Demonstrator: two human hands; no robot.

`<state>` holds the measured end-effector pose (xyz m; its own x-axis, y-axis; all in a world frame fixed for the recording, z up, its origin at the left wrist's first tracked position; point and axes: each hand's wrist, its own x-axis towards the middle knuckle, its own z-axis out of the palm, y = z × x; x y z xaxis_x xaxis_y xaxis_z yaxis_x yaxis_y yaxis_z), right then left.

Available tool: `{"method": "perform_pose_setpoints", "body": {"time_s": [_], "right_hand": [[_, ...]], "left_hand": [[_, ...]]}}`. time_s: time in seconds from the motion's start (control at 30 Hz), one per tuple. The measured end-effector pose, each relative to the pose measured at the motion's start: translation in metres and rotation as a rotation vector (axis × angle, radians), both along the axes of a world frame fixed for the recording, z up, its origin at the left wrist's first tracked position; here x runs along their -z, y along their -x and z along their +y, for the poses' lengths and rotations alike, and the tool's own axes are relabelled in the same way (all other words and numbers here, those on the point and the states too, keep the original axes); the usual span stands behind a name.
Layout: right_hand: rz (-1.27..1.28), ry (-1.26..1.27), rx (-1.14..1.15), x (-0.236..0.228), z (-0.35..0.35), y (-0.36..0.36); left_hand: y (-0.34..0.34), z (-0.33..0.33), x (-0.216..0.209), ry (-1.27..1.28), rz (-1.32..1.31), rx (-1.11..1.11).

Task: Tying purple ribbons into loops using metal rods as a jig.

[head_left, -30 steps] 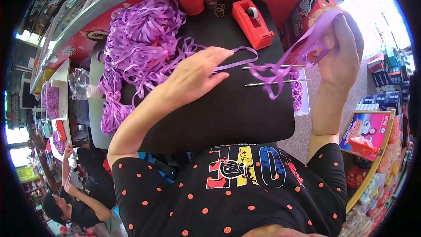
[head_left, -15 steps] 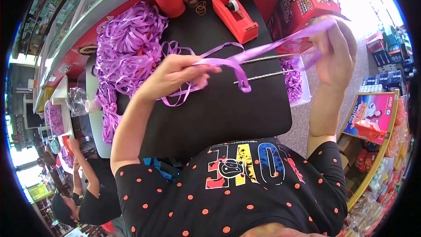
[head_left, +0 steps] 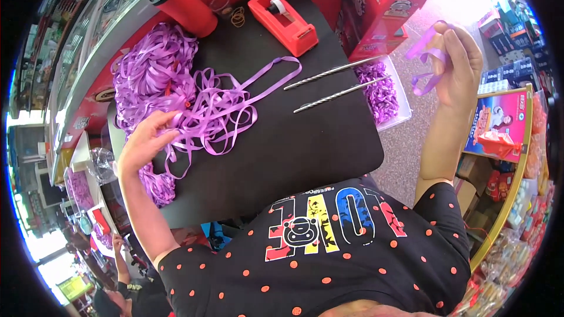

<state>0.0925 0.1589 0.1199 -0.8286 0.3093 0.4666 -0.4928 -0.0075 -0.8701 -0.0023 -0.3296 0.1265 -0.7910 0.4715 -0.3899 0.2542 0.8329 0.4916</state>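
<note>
My right hand (head_left: 461,64) is raised beyond the table's right side, closed on a purple ribbon (head_left: 426,82) that hangs in loops from its fingers. At the left, my left hand (head_left: 144,141) reaches into loose purple ribbon loops (head_left: 220,120), its thumb and forefinger apart at their edge. A large bundle of purple ribbons (head_left: 155,61) lies just beyond that hand. One strand with a small dark clip runs right from the loops. Two twisted metal rods (head_left: 335,97) reach over the table edge toward a white box (head_left: 405,108) filled with short purple ribbon pieces (head_left: 379,97).
On the black table (head_left: 282,158) stand a red tape dispenser (head_left: 285,23), a red tumbler (head_left: 185,6) and several rubber bands (head_left: 237,16). A red carton (head_left: 382,6) stands behind the white box. A display shelf (head_left: 499,123) is at right; another person (head_left: 132,293) works at lower left.
My left hand has let go of the ribbon stretched between both hands and moved left to the loose loops. My right hand keeps its ribbon. The whole view has shifted a little.
</note>
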Motion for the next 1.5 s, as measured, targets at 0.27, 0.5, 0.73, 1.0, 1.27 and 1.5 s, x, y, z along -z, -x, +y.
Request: {"method": "perform_pose_setpoints", "body": {"time_s": [0.27, 0.5, 0.73, 1.0, 1.27, 1.5], "right_hand": [[0.013, 0.192, -0.062, -0.001, -0.012, -0.003], [0.018, 0.327, -0.103, -0.001, -0.02, -0.016], [-0.027, 0.111, 0.297, 0.014, 0.027, -0.041], [-0.354, 0.103, 0.499, 0.083, 0.075, -0.088], [-0.324, -0.469, 0.732, 0.094, 0.047, -0.094], [-0.416, -0.386, 0.533, 0.101, 0.031, -0.081]], "left_hand": [[-0.034, 0.173, -0.026, -0.533, 0.414, 0.282], [-0.049, 0.295, 0.009, -0.981, -0.073, 0.381], [-0.05, 0.348, 0.037, -1.046, -0.859, 0.135], [-0.031, 0.378, 0.055, -1.158, -1.218, -0.095], [-0.033, 0.409, 0.069, -1.012, -1.259, -0.155], [-0.029, 0.41, 0.076, -0.927, -1.166, -0.143]]}}
